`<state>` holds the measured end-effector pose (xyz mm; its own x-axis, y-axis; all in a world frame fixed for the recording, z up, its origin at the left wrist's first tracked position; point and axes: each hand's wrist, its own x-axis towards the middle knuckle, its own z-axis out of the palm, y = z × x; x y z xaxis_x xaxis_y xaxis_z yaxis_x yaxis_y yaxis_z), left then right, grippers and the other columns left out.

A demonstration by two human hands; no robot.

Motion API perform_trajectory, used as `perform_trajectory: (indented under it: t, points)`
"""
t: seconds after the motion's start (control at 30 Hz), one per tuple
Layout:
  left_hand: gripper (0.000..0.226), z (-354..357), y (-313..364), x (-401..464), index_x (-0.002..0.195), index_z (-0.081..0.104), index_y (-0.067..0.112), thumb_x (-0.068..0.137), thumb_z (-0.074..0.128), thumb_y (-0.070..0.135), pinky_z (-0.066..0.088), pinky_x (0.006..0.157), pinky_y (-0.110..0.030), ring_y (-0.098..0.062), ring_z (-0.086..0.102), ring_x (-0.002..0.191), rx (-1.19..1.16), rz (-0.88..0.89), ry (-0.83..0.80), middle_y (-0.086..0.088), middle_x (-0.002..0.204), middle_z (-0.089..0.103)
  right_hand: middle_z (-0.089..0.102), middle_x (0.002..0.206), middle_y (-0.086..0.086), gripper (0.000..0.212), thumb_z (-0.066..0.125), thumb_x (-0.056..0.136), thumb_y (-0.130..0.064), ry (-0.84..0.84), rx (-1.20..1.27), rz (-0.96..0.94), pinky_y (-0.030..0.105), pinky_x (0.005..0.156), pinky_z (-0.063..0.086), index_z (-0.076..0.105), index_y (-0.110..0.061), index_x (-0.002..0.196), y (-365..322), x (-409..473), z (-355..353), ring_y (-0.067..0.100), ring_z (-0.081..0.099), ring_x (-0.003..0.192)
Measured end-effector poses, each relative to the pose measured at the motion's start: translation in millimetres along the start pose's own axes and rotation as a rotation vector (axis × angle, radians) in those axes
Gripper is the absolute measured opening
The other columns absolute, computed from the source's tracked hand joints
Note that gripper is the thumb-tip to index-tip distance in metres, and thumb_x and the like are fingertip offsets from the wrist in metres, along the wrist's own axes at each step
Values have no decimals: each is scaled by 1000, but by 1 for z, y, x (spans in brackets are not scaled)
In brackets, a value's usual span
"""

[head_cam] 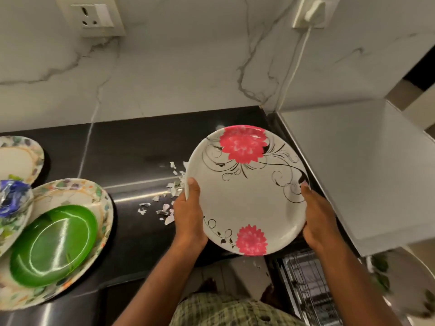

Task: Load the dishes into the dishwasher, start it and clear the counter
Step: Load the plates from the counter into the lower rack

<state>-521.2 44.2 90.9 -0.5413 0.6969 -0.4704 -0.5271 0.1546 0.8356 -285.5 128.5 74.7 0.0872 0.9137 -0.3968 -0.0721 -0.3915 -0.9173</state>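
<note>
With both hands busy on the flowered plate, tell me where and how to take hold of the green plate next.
Take the green plate by its raised upper-right rim, coming from the right over the counter. It lies tilted in a patterned plate, and a blue-flowered dish crowds its left. Likely thumb on top, fingers under, as the left hand and right hand hold theirs.

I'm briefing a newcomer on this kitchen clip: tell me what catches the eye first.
A white plate with pink flowers fills the centre, gripped at its edges by the left hand and right hand. White scraps litter the dark counter beside it. At left, a green plate lies on a patterned one.
</note>
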Motion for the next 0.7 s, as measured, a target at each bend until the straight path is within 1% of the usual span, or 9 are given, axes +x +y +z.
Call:
perform_trajectory:
  t: [0.1, 0.17, 0.27, 0.33, 0.4, 0.47, 0.5, 0.6, 0.7]
  points:
    - [43, 22, -9, -7, 113, 72, 9, 105, 53, 47, 64, 78, -48, -33, 77, 95, 87, 27, -154, -12, 103, 79, 79, 105, 9, 24, 60, 104, -35, 197, -10, -18, 42, 88, 58, 76, -17, 108, 4, 2, -37, 29, 75, 100]
    - [46, 36, -16, -14, 110, 72, 4, 104, 55, 46, 64, 81, -53, -40, 75, 95, 142, 37, -263, -17, 102, 78, 78, 100, 7, 25, 58, 104, -36, 312, -87, -61, 38, 86, 56, 75, -18, 104, 2, -1, -64, 29, 73, 100]
    - [42, 62, -28, -25, 108, 73, 4, 105, 54, 42, 63, 81, -57, -41, 75, 93, 236, 96, -461, -18, 99, 78, 72, 97, -2, 33, 55, 105, -44, 441, -148, -209, 30, 79, 50, 70, -14, 108, -9, -13, -99, 14, 67, 94]
    - [40, 81, -36, -37, 102, 74, 10, 104, 57, 47, 62, 75, -61, -44, 75, 86, 332, 156, -599, -19, 94, 77, 66, 94, -9, 35, 52, 105, -50, 490, -202, -324, 29, 74, 47, 66, -19, 110, -19, -27, -120, 1, 61, 86]
    - [34, 104, -47, -51, 95, 75, 15, 103, 60, 45, 59, 64, -61, -47, 71, 76, 449, 242, -736, -22, 86, 74, 68, 106, -7, 31, 54, 103, -49, 476, -269, -442, 23, 76, 54, 65, -26, 121, -27, -39, -147, -6, 64, 91]
    - [27, 128, -65, -67, 99, 78, 15, 103, 63, 37, 56, 59, -48, -35, 71, 68, 555, 341, -866, -17, 81, 73, 70, 120, 1, 36, 64, 96, -44, 411, -370, -528, 17, 82, 59, 65, -26, 128, -32, -50, -178, 3, 68, 103]
    - [25, 141, -76, -77, 106, 79, 15, 103, 64, 36, 55, 57, -41, -29, 70, 67, 619, 409, -939, -12, 80, 73, 71, 122, 2, 41, 70, 90, -41, 346, -413, -538, 19, 83, 60, 67, -26, 128, -33, -56, -196, 11, 70, 103]
    - [24, 178, -111, -105, 117, 78, 18, 103, 65, 33, 53, 60, -30, -15, 64, 63, 783, 592, -1172, -4, 79, 73, 76, 109, -5, 34, 82, 82, -38, 154, -594, -543, 46, 74, 64, 74, -36, 115, -34, -69, -247, 22, 76, 92]
    - [23, 208, -147, -121, 118, 77, 20, 103, 65, 32, 48, 65, -19, -5, 61, 67, 879, 680, -1334, 0, 84, 75, 77, 91, -12, 28, 79, 76, -28, 113, -682, -464, 49, 60, 61, 78, -46, 97, -20, -78, -285, 16, 75, 73]
